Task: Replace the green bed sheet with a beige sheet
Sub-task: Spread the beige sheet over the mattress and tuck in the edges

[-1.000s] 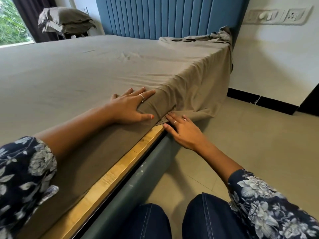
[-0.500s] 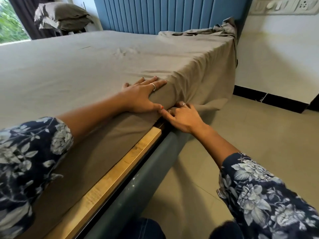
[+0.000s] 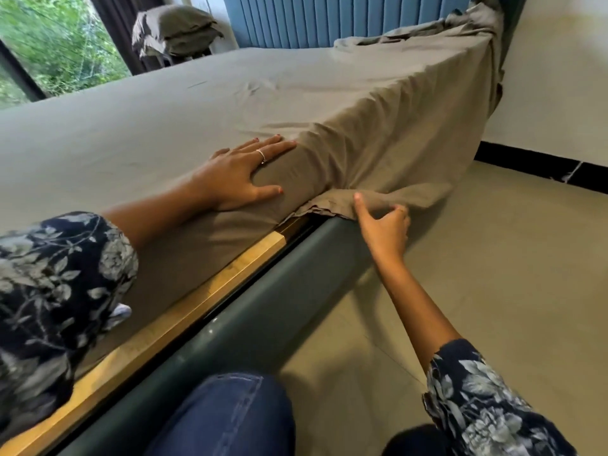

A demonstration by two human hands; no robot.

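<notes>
- Bedroom setting: a bed is seen from its long side, with a blue ribbed headboard at the far end, a window onto greenery at far left, and a tiled floor on the right.
- Beige sheet: already spread over the whole mattress top. Nearer the viewer the side edge is tucked down; toward the headboard it hangs loose to the floor. No green sheet is seen.
- Left hand: laid flat with fingers spread on the mattress edge, thumb down the side face. It is judged to be pinning the cloth so the finished tuck is not dragged out.
- Right hand: the bunched hem is pinched between thumb and curled fingers just where the tucked part ends, presumably to gather slack for pushing under the mattress.
- Wooden slat and dark green bed rail: exposed beside the tucked stretch; the gap above the slat is judged to be where the hem must go.
- Pillows: stacked off the bed by the window, probably kept clear during fitting.
- Task progress: judged late; tucking along this side remains.
</notes>
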